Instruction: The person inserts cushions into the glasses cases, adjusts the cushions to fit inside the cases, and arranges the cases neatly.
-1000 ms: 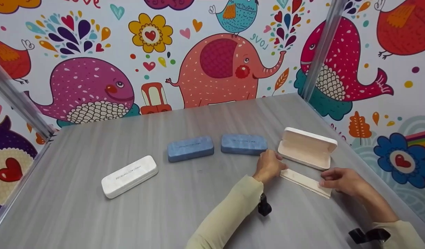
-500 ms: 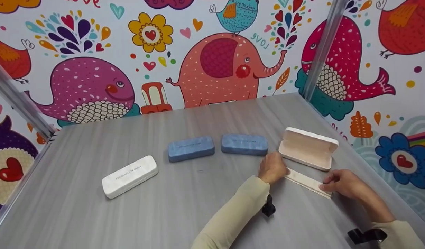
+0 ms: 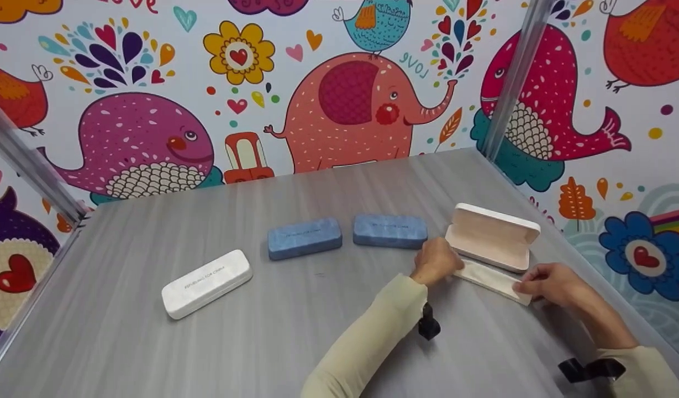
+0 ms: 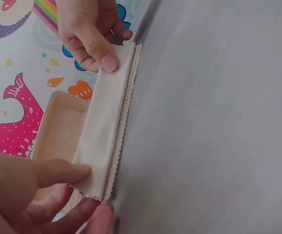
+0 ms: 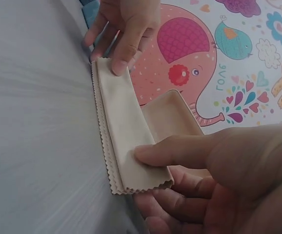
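Observation:
A cream cloth [image 3: 491, 281], folded into a long strip with zigzag edges, is stretched between both hands. My left hand [image 3: 437, 261] pinches its left end, thumb on top and fingers beneath, as the left wrist view shows. At the other end my right hand [image 3: 554, 286] grips the cloth the same way, thumb above in the right wrist view. Just behind the cloth stands an open white glasses case [image 3: 491, 237] with a pale pink lining. Its lid is raised, and no contents show inside.
Two blue glasses cases [image 3: 305, 239] [image 3: 390, 231], both closed, lie left of the open case. Farther left, a closed white glasses case [image 3: 208, 284] rests at an angle on the grey table [image 3: 295, 331]. Cartoon-printed walls [image 3: 350, 110] border the table.
The cloth, low on the table before, has risen slightly and moved closer to the open case. Both hands have gone with it, and the right thumb presses its end.

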Available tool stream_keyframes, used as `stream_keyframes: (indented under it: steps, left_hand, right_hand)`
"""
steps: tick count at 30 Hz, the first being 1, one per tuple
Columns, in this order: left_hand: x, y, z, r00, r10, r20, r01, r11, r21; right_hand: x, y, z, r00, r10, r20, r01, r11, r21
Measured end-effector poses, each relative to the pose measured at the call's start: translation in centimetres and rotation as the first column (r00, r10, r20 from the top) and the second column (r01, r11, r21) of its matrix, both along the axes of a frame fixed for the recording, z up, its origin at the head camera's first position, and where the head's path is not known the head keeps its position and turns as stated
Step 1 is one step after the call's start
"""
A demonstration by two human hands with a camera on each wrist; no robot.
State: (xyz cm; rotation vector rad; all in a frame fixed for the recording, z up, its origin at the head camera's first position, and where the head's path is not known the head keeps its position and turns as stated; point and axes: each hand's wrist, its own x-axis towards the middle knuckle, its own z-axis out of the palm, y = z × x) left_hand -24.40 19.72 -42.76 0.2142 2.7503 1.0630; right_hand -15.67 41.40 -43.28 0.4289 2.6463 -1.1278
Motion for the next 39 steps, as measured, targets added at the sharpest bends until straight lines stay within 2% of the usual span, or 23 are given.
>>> stream_keyframes:
  steps: [3, 7, 9, 12, 15, 16, 19, 23, 30, 35, 39]
  left_hand:
    - [-0.5, 0.0, 0.4, 1.0, 0.0, 0.013, 0.0, 0.999, 0.034]
    - [-1.3, 0.1, 0.8, 0.998, 0.011, 0.06, -0.021, 0.984, 0.177]
    - [-2.1, 0.6, 0.5, 0.996, 0.035, 0.087, -0.057, 0.964, 0.261]
    - [-2.9, 1.1, 0.5, 0.987, 0.082, 0.139, -0.128, 0.919, 0.372]
    - [-3.6, 1.5, 0.7, 0.976, 0.122, 0.18, -0.191, 0.88, 0.434]
    - [-3.5, 1.4, 1.2, 0.973, 0.125, 0.192, -0.201, 0.87, 0.45]
    - [-4.0, 1.6, 1.4, 0.978, 0.142, 0.155, -0.198, 0.87, 0.451]
    - [-4.3, 1.7, 1.2, 0.983, 0.166, 0.074, -0.182, 0.885, 0.429]
    - [-4.7, 2.3, 0.3, 0.971, 0.201, 0.129, -0.238, 0.839, 0.489]
    - [-5.0, 2.3, -0.3, 0.975, 0.184, 0.127, -0.223, 0.842, 0.491]
    - [-5.1, 2.2, -0.7, 0.981, 0.135, 0.14, -0.187, 0.851, 0.491]
  right_hand:
    - [-0.3, 0.3, 0.1, 1.0, -0.005, 0.001, 0.005, 0.999, -0.05]
    - [-0.7, 0.5, 0.4, 0.999, -0.048, 0.01, 0.049, 0.991, -0.122]
    - [-0.9, 0.6, 0.6, 0.998, -0.064, 0.006, 0.064, 0.986, -0.154]
    - [-1.3, 0.6, 0.9, 0.996, -0.086, -0.015, 0.082, 0.98, -0.179]
    - [-1.7, 0.5, 1.1, 0.992, -0.119, -0.045, 0.109, 0.978, -0.177]
    - [-1.9, 0.5, 1.1, 0.989, -0.137, -0.049, 0.126, 0.975, -0.182]
    - [-2.4, 0.5, 1.1, 0.98, -0.188, -0.066, 0.173, 0.966, -0.191]
    - [-3.0, 0.4, 0.8, 0.963, -0.257, -0.08, 0.237, 0.951, -0.201]
    - [-3.6, 0.4, -0.1, 0.945, -0.317, -0.084, 0.293, 0.931, -0.217]
    - [-4.0, 0.5, -0.5, 0.94, -0.333, -0.075, 0.311, 0.926, -0.213]
    - [-4.2, 0.3, -0.8, 0.934, -0.348, -0.082, 0.326, 0.924, -0.202]
